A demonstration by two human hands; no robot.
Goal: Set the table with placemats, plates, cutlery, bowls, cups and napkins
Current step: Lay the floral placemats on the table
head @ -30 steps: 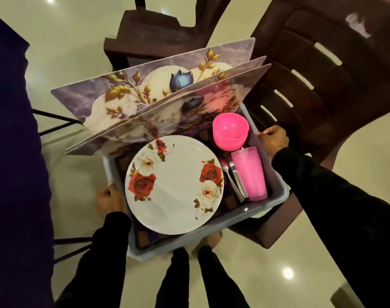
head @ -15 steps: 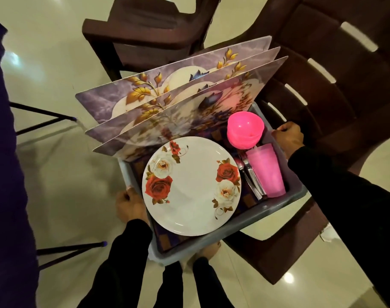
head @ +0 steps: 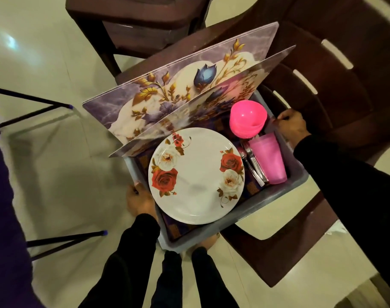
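Observation:
I carry a grey plastic bin (head: 240,221) in front of me. My left hand (head: 139,201) grips its left rim and my right hand (head: 291,127) grips its right rim. Inside lies a white plate (head: 197,175) with red and white roses. Floral placemats (head: 167,92) stand on edge at the far side. Stacked pink bowls (head: 248,122) sit at the right, with pink cups (head: 269,160) lying beside them. Metal cutlery (head: 254,165) lies between the plate and the cups. Purple patterned cloth (head: 178,230) lines the bottom.
A dark brown plastic chair (head: 336,90) stands under and right of the bin, another chair (head: 134,23) behind it. Dark purple cloth (head: 5,196) fills the left edge, with thin black legs (head: 63,240) on the pale tiled floor (head: 56,163). My feet show below the bin.
The bin has shifted to the right, over the brown chair seat. The placemats have closed together, so two edges show instead of three. Both hands keep their grip on the rims.

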